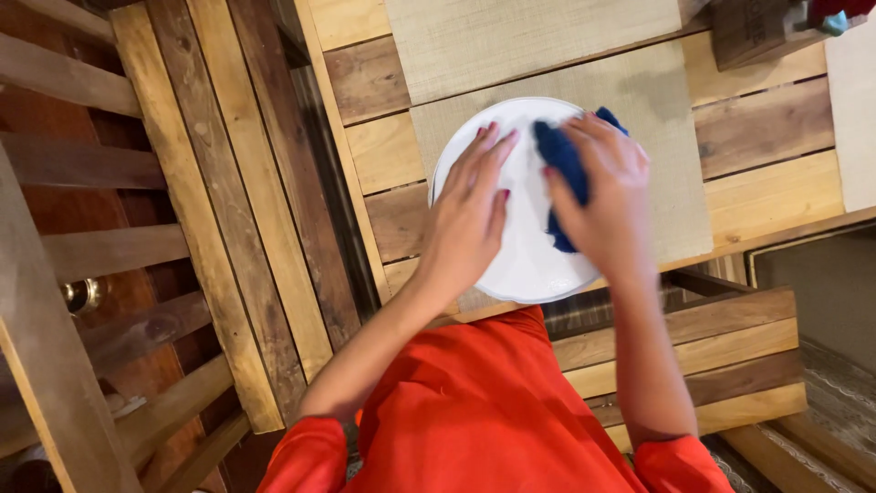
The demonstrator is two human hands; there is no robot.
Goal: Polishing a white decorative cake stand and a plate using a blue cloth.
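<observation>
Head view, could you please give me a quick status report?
Left hand flat on white plate. Right hand presses blue cloth onto it. Plate on woven mat; nothing obstructing.

Blue cloth (pixel 564 173) mostly hidden under right hand (pixel 607 196); plate (pixel 525 265) partly covered.

Both bare forearms reach forward from short red sleeves, elbows spread and wrists drawing inward. The left hand (pixel 470 215) lies palm down, its fingers straight, close together and pointing away from the body. The right hand (pixel 602 196) is bent at the wrist with fingers curled downward, apparently gripping, though its fingertips are hidden beneath the knuckles.
</observation>
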